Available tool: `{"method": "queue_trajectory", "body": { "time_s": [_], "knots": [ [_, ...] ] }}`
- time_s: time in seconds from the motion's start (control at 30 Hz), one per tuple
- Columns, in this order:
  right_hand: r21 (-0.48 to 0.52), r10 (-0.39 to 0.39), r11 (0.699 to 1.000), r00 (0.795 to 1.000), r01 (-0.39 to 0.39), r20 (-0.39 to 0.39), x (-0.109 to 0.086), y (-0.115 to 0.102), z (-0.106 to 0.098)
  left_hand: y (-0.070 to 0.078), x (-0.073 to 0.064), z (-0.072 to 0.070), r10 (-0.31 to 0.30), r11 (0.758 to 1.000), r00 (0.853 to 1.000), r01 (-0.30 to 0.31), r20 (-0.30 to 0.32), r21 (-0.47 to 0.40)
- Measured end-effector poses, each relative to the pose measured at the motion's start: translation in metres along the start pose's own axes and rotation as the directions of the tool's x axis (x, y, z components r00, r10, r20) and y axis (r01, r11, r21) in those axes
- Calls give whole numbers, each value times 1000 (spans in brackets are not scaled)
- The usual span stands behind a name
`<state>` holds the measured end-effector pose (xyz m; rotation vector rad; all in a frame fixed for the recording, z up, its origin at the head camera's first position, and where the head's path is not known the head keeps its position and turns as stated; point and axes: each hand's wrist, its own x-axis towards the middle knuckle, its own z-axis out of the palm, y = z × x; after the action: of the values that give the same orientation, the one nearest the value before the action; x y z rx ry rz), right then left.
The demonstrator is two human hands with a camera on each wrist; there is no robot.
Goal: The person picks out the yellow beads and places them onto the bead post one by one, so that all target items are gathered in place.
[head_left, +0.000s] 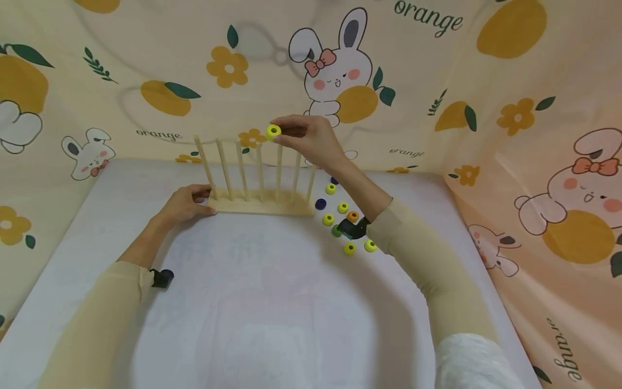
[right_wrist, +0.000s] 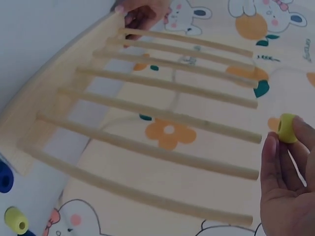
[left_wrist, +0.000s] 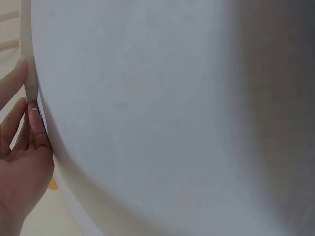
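Observation:
A yellow bead (head_left: 274, 132) with a hole through it is pinched between the thumb and fingers of my right hand (head_left: 311, 139). In the right wrist view the bead (right_wrist: 287, 129) is held just beyond the peg tips, apart from them. Below that hand stands a wooden peg rack (head_left: 264, 207), a flat base with several upright pegs, all bare. My left hand (head_left: 187, 205) grips the left end of the base. The left wrist view shows the thumb and fingers of the left hand (left_wrist: 27, 162) around the base's end (left_wrist: 30, 83).
Right of the rack lie loose yellow beads (head_left: 343, 207), an orange bead (head_left: 352, 216), a green bead (head_left: 336, 231) and dark blue beads (head_left: 320, 204). They rest on a white table (head_left: 252, 302). A printed cloth (head_left: 262, 70) hangs behind and at the sides.

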<state>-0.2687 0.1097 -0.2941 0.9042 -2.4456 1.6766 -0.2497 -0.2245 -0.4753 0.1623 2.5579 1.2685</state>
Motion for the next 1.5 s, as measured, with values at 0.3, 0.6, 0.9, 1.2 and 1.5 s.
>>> {"method": "queue_trajectory", "body": {
  "time_s": [0.3, 0.6, 0.9, 1.2, 1.5],
  "knots": [
    [39, 36, 999, 999, -37, 28, 11, -21, 18, 1, -2, -3, 8, 999, 1000, -8, -12, 35],
    [-31, 61, 998, 997, -59, 56, 29, -10, 30, 3, 3, -8, 20, 998, 1000, -21, 22, 51],
    [-62, 51, 997, 997, -47, 61, 43, -13, 44, 3, 4, -9, 5, 999, 1000, -6, 25, 36],
    [-93, 85, 993, 991, -76, 104, 58, -22, 59, 3, 2, -10, -4, 1000, 999, 3, 34, 25],
    [-94, 100, 992, 985, -87, 139, 65, -27, 79, 0, 4, -7, -2, 1000, 999, 2, 52, 3]
  ]
}}
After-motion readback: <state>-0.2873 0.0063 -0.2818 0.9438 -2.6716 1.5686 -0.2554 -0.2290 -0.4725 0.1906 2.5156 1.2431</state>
